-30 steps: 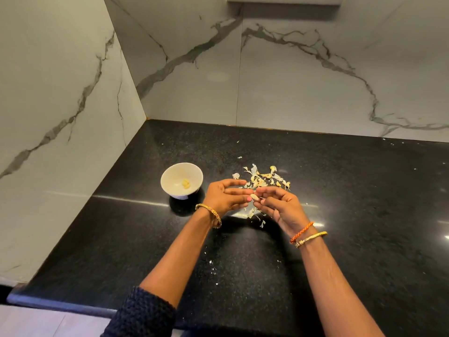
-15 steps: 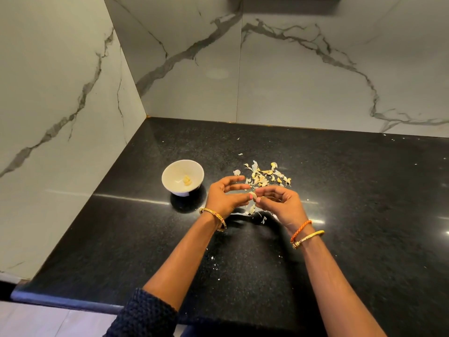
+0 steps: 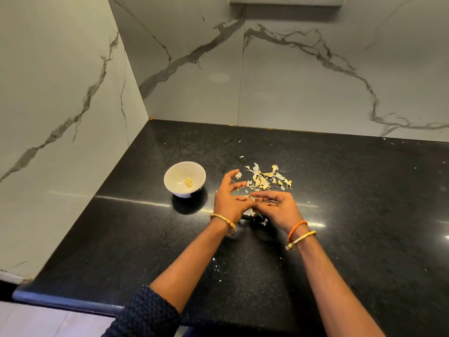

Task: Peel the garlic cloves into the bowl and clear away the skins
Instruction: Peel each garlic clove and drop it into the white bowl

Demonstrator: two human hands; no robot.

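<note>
Garlic is the business here, spread over a polished black speckled stone countertop [image 3: 121, 239] backed by white grey-veined marble walls [image 3: 60, 93]. At about ten o'clock from the hands stands a small round white ceramic bowl [image 3: 170, 188] holding a few pale yellow peeled cloves [image 3: 188, 182]. At about one o'clock, just beyond the fingertips, lies a loose heap of papery cream skins and unpeeled cloves [image 3: 264, 180], with stray flakes scattered towards six o'clock.

The left hand [image 3: 227, 203] has its first fingers spread and lifted, while its thumb and lower fingers meet the right hand [image 3: 277, 206], whose fingers curl inward; between them they seem to pinch a small garlic clove [image 3: 252, 199], mostly hidden.

I judge the clove light, firm and slightly slippery once bare, best pinched at its ends, with a nail lifting the brittle skin at the root. The skins look featherlight and are likely to drift, so sweeping them with a cupped palm should serve better than picking.
</note>
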